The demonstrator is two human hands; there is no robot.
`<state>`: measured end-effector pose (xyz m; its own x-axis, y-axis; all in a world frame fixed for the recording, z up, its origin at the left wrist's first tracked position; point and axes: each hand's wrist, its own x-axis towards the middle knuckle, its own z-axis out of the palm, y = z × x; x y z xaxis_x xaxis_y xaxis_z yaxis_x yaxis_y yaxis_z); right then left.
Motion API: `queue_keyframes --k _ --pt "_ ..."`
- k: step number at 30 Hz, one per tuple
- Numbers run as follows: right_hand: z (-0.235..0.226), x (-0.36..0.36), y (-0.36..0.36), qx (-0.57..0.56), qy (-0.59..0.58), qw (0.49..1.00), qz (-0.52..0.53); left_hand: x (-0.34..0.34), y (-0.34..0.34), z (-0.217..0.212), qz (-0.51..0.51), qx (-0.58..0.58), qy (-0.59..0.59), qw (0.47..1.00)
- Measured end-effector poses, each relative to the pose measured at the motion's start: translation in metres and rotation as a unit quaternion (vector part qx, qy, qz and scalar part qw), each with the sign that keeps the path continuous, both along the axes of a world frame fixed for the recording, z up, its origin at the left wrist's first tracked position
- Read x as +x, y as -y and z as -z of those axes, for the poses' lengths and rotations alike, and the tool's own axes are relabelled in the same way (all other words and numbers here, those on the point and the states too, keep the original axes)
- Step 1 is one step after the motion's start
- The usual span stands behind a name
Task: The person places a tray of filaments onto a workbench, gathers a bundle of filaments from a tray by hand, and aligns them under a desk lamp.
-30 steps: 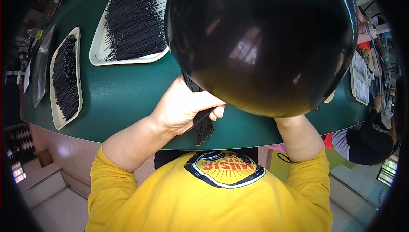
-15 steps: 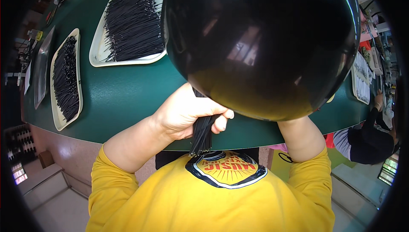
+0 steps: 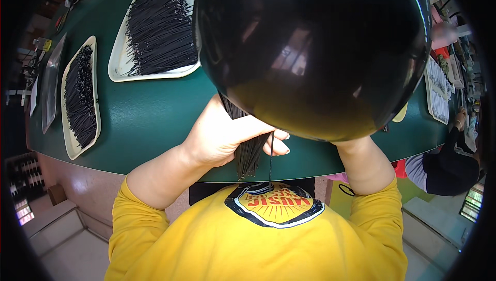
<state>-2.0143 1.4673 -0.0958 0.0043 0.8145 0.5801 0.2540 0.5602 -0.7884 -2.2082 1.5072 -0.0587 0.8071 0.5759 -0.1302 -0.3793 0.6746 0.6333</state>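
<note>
behind black dome: right hand hidden; left hand grips part-hidden wires

Large glossy black dome above green surface. Clear plastic piece near surface's left edge. Far right: pale tray of white pieces, person in dark top.
</note>
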Motion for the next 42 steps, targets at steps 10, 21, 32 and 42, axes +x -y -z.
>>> queue_keyframes --k 10,21,32,42 --pt "0.007 0.001 0.002 0.028 -0.014 0.999 0.027 0.001 0.002 -0.003 -0.024 0.023 0.027 0.999" --pt "-0.016 -0.003 0.009 -0.325 -0.187 0.908 -0.189 0.007 0.005 -0.007 0.015 -0.037 -0.022 0.999" --pt "-0.02 -0.003 0.004 -0.253 -0.445 0.851 -0.117 0.002 0.002 0.006 -0.21 0.459 -0.142 0.852" --pt "0.011 -0.002 -0.004 -0.124 -0.156 0.976 -0.085 0.007 -0.001 0.008 -0.116 0.26 -0.074 0.956"
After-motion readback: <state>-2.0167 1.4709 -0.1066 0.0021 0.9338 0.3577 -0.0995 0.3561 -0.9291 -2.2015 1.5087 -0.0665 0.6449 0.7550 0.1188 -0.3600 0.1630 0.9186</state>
